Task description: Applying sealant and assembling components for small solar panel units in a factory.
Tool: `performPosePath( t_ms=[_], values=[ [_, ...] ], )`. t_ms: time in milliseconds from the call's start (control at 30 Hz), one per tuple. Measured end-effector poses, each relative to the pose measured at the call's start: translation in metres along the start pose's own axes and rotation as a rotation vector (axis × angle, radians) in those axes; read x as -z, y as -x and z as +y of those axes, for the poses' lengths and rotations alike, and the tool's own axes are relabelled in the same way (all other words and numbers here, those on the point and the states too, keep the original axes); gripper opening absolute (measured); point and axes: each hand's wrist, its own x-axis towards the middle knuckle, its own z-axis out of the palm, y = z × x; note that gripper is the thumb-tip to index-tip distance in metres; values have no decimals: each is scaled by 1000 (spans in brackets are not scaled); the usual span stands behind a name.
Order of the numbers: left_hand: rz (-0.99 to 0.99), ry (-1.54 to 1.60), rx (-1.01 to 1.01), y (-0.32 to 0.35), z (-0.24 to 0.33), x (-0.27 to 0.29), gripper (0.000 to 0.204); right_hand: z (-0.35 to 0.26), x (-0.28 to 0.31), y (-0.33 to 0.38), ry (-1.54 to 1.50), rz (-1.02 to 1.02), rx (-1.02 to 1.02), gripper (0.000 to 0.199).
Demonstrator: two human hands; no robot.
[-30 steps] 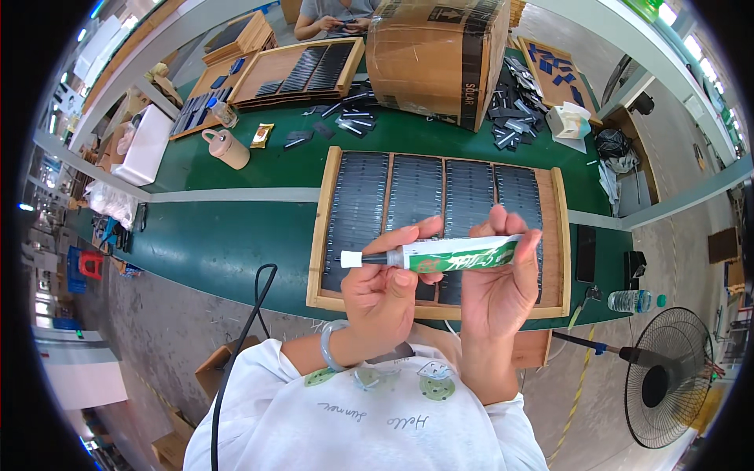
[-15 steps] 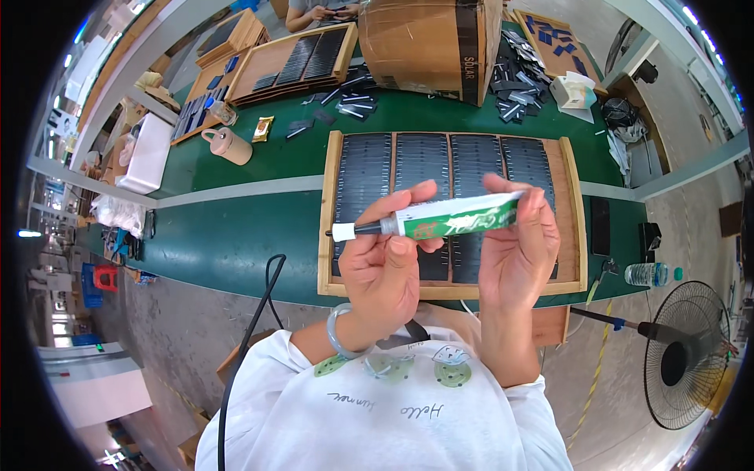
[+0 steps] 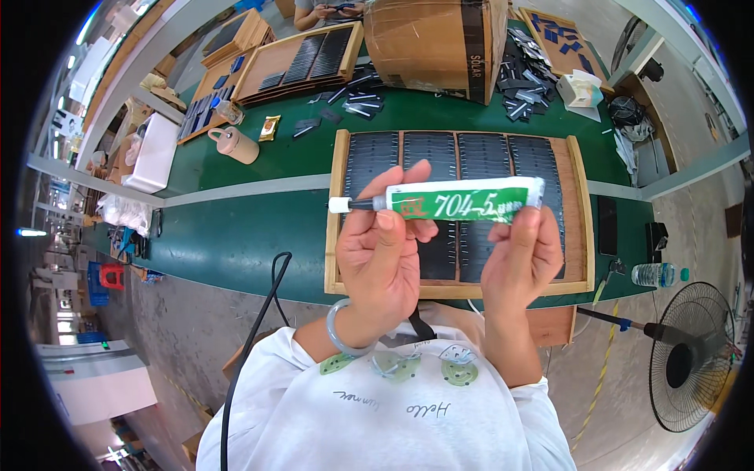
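Observation:
Between my hands is a green and white glue tube (image 3: 463,199), held level, its dark nozzle and white tip pointing left. My left hand (image 3: 383,243) is closed round the nozzle end, thumb in front and fingers behind. At the other end, my right hand (image 3: 525,255) pinches the flat tail between thumb and fingers. Below the tube lies a wooden tray (image 3: 336,251) holding rows of thin dark strips (image 3: 373,161) in several columns. Parts of those rows are hidden by my hands and the tube.
A cardboard box (image 3: 428,47) stands at the back, with loose dark pieces (image 3: 522,94) beside it. On the green table (image 3: 228,243) are a beige flask (image 3: 236,147) and a phone (image 3: 607,225). A water bottle (image 3: 653,275) and a fan (image 3: 683,357) are at right. Another person's hands (image 3: 334,11) show far off.
The tube has rolled so its printed green face is turned fully up to view, and its tail end has risen slightly. My right fingers have shifted lower on the tail.

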Motion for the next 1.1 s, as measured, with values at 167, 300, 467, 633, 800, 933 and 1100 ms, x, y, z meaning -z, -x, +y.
performPosePath(
  t_ms=[167, 300, 467, 633, 800, 933, 1100],
  values=[
    [101, -10, 121, -2, 5, -11, 38, 4, 6, -3, -276, -24, 12, 17],
    [146, -12, 141, -4, 4, -10, 39, 8, 12, -3, -144, -108, -48, 22],
    [142, -2, 120, -4, 1, -5, 39, 10, -14, -2, -205, -89, -235, 51],
    [122, -22, 88, 0, 1, -6, 40, 3, -19, -6, -248, -157, -254, 59],
    [110, -29, 118, -1, 5, -7, 40, 6, -18, -3, -223, -88, -185, 56],
    [88, -22, 115, 4, 6, -7, 39, 3, -20, -4, -290, -38, -177, 49],
    [84, -83, 149, 8, 5, -2, 44, 4, -26, 0, -282, -111, -311, 62]
  ],
)
